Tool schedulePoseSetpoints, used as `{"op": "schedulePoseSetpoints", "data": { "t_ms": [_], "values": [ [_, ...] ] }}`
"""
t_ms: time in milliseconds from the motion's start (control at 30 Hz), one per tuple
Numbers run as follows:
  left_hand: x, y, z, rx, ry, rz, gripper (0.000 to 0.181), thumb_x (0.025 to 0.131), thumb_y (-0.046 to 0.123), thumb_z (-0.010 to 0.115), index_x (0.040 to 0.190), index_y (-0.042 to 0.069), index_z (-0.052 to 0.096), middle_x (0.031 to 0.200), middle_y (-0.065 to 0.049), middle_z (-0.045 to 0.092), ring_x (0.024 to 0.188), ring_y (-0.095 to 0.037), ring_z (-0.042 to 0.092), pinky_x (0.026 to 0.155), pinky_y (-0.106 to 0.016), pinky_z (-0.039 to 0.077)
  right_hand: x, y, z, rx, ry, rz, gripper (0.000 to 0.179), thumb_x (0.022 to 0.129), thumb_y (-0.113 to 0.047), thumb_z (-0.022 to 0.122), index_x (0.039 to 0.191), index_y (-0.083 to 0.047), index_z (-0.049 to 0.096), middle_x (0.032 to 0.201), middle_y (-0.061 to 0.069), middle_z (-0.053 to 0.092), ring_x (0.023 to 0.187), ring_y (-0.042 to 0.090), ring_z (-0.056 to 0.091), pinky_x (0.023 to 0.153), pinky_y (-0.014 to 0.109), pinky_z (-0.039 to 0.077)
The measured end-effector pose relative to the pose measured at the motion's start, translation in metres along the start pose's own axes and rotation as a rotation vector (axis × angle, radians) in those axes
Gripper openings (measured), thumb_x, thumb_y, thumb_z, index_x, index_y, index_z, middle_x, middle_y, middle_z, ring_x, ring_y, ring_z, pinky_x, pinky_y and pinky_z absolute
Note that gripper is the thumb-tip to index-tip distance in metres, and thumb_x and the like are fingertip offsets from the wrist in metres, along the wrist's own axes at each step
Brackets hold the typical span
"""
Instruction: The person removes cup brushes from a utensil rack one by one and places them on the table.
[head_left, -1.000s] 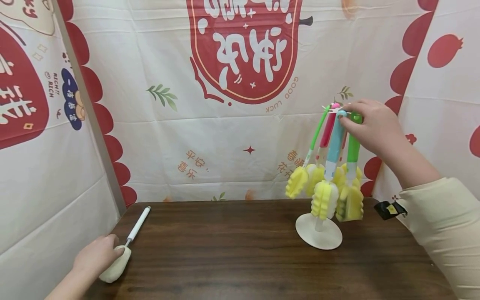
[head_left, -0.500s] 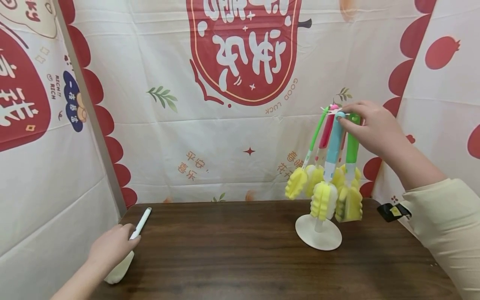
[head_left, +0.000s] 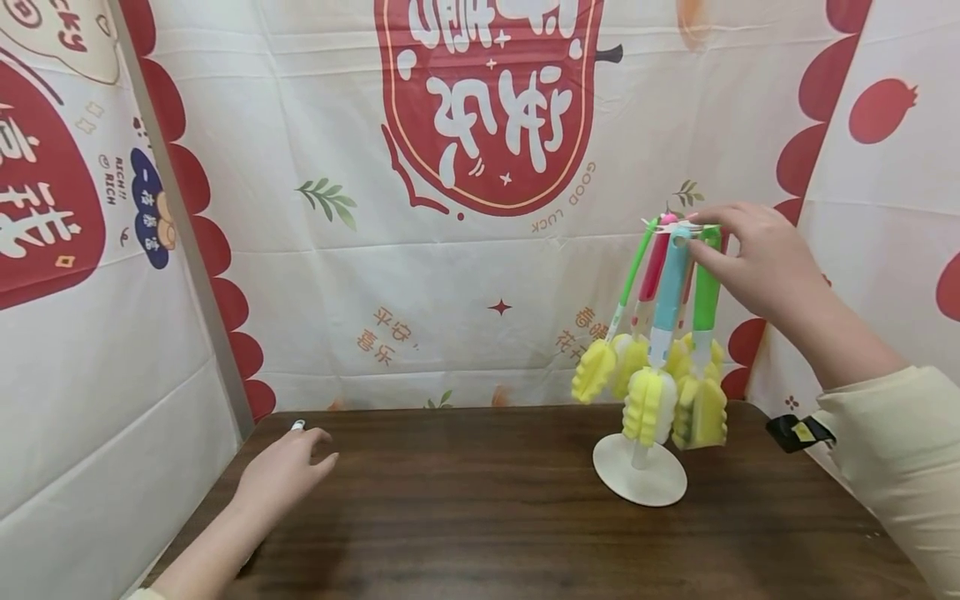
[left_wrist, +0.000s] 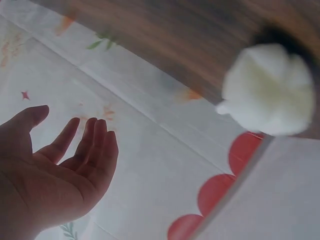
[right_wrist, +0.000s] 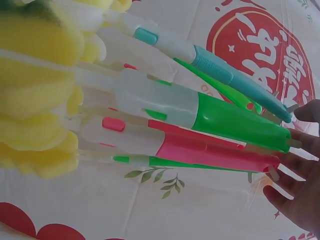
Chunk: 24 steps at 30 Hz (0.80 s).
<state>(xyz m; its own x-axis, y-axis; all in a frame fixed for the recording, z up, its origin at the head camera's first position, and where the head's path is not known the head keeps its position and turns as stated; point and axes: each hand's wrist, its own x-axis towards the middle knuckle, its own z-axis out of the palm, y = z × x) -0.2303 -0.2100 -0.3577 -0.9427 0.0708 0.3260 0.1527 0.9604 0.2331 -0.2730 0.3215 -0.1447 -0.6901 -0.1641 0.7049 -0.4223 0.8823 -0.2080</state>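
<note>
My left hand (head_left: 277, 471) hovers over the left side of the table with fingers spread, holding nothing. A white-handled sponge brush lies under it in the head view, mostly hidden; its handle tip (head_left: 297, 425) shows past the knuckles. In the left wrist view its white sponge head (left_wrist: 270, 92) is blurred. My right hand (head_left: 768, 258) is at the top of a white rack (head_left: 640, 479) of hanging sponge brushes. Loosely bent fingers and thumb are beside the hooks, close to a blue-handled brush (head_left: 670, 287) and a green-handled brush (right_wrist: 240, 122). Whether they touch cannot be seen.
More brushes hang round the rack, among them a pink-handled one (right_wrist: 215, 150) and a thin green-handled one (head_left: 634, 271). Yellow sponge heads dangle above the round base. A dark wooden table (head_left: 450, 492) meets printed cloth walls (head_left: 300, 275) at back and sides.
My left hand has moved forward and right along the sponge brush, from its head past its handle, and lifted. My right thumb has slid off the blue handle's end, whose hole now shows.
</note>
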Motion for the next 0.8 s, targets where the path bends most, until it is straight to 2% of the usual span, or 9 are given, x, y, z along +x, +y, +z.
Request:
{"op": "schedulePoseSetpoints", "data": {
  "t_ms": [100,167,267,500,733,800],
  "values": [
    [0.005,0.013,0.004,-0.011,0.018,0.013,0.027,0.086,0.028,0.069,0.105,0.009,0.068,0.098,-0.008,0.067,0.094,-0.027,0.064,0.077,-0.048,0.051,-0.001,0.001,0.0,-0.002,0.011,-0.004,0.043,0.095,-0.022,0.06,0.132,-0.002,0.056,0.128,0.026,0.051,0.116,0.044,0.042,0.08,0.067,0.046],
    [0.009,0.021,0.005,-0.017,0.021,0.023,0.027,0.086,0.028,0.069,0.105,0.008,0.068,0.098,-0.008,0.065,0.095,-0.027,0.063,0.084,-0.049,0.049,-0.002,0.001,0.0,-0.005,0.017,-0.004,0.043,0.095,-0.022,0.06,0.132,-0.002,0.056,0.129,0.026,0.051,0.117,0.044,0.041,0.08,0.067,0.045],
    [0.015,0.034,0.006,-0.032,0.026,0.028,0.03,0.087,0.029,0.069,0.108,0.008,0.068,0.103,-0.009,0.066,0.1,-0.029,0.062,0.088,-0.049,0.047,-0.003,0.002,-0.001,-0.007,0.018,0.006,0.044,0.095,-0.022,0.061,0.133,-0.001,0.056,0.131,0.026,0.049,0.121,0.045,0.04,0.081,0.068,0.044],
    [0.024,0.061,0.013,-0.054,0.034,0.034,0.029,0.087,0.031,0.07,0.107,0.01,0.069,0.1,-0.006,0.065,0.09,-0.025,0.064,0.076,-0.046,0.051,-0.004,0.009,-0.002,-0.003,0.017,0.009,0.044,0.095,-0.024,0.059,0.132,0.001,0.055,0.133,0.026,0.048,0.125,0.046,0.038,0.085,0.07,0.041],
    [0.029,0.078,0.02,-0.078,0.044,0.084,0.027,0.088,0.03,0.07,0.106,0.011,0.069,0.107,-0.007,0.066,0.099,-0.027,0.064,0.081,-0.046,0.051,-0.004,0.018,0.001,0.114,0.007,0.001,0.047,0.095,-0.024,0.061,0.137,-0.003,0.054,0.139,0.021,0.045,0.131,0.042,0.034,0.083,0.071,0.042],
    [0.03,0.083,0.022,-0.083,0.037,0.089,0.026,0.088,0.031,0.07,0.106,0.012,0.069,0.106,-0.006,0.065,0.097,-0.027,0.064,0.08,-0.045,0.051,-0.003,0.022,0.002,0.145,0.007,-0.004,0.047,0.094,-0.023,0.062,0.138,-0.006,0.054,0.142,0.017,0.044,0.134,0.039,0.032,0.087,0.051,0.05]
  ]
}}
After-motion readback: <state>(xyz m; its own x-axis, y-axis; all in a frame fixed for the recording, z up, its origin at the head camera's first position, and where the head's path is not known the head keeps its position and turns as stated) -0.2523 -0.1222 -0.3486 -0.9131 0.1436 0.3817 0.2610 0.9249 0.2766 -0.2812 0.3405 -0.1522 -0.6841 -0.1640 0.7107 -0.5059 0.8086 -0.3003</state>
